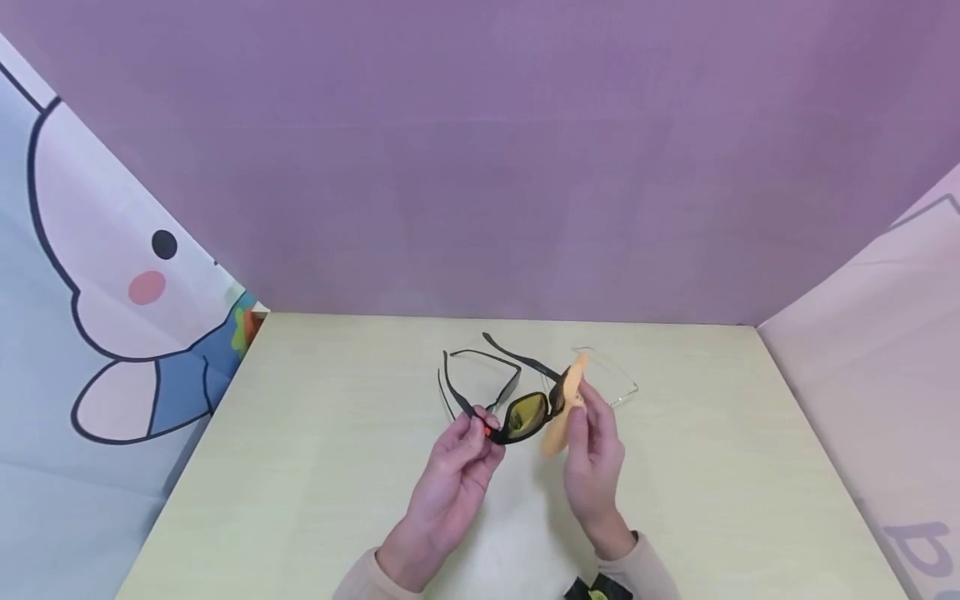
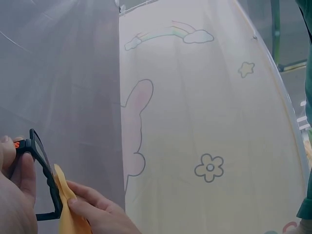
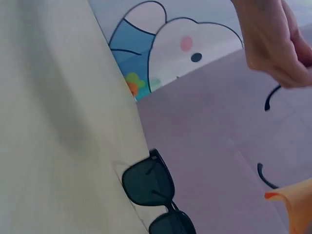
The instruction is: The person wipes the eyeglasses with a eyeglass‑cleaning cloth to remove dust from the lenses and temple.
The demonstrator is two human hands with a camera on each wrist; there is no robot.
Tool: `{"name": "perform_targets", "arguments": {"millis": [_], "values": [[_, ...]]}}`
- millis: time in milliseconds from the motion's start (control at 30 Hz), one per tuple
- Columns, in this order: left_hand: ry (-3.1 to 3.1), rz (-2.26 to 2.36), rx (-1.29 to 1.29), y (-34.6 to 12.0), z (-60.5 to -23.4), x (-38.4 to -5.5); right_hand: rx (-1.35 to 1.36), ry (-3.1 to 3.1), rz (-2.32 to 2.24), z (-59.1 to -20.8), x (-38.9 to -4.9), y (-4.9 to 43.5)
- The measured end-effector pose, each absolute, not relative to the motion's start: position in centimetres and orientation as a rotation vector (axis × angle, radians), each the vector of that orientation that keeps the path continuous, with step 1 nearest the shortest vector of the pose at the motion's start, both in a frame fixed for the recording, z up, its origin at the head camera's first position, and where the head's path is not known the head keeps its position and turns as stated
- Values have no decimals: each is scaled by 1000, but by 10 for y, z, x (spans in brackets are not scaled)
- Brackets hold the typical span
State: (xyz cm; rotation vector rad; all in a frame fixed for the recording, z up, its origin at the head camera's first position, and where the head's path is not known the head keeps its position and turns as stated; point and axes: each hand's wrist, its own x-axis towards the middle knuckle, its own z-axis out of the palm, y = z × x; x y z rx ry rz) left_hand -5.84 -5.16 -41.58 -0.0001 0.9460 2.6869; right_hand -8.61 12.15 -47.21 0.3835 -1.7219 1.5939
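Observation:
A pair of black-framed sunglasses [image 1: 527, 416] with yellowish lenses is held up over the table, arms unfolded and pointing away. My left hand [image 1: 448, 483] pinches its frame by the left hinge, thumb on top, beside an orange mark. On the other side, my right hand [image 1: 595, 467] pinches an orange-yellow cloth [image 1: 556, 435] between thumb and fingers, against the far lens. The left wrist view shows the cloth [image 2: 72, 218] right at the front of the frame [image 2: 52, 187]. The cloth partly hides that lens.
Behind the hands, dark sunglasses [image 3: 148, 185] stand on the table [image 1: 300, 467] with arms spread. Thin wire-rimmed glasses [image 1: 635, 388] lie to their right. A purple curtain [image 1: 480, 167] closes off the back. Printed cloths hang at both sides. A black object [image 1: 600, 588] shows by the right sleeve.

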Motion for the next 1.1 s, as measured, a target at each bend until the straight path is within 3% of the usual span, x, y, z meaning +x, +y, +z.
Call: {"name": "perform_targets", "arguments": {"millis": [100, 400, 700, 967, 1100], "values": [[933, 2682, 21, -53, -415, -59, 312, -1735, 1644, -470, -87, 122], [899, 2713, 12, -56, -413, -60, 581, -1608, 1523, -484, -75, 109], [879, 2697, 56, -54, -414, -59, 319, -1717, 1630, -473, -85, 120], [856, 2710, 11, -55, -412, -60, 558, -1606, 1572, -483, -72, 109], [836, 2711, 21, -55, -412, -59, 502, -1634, 1600, -482, -76, 113]]}}
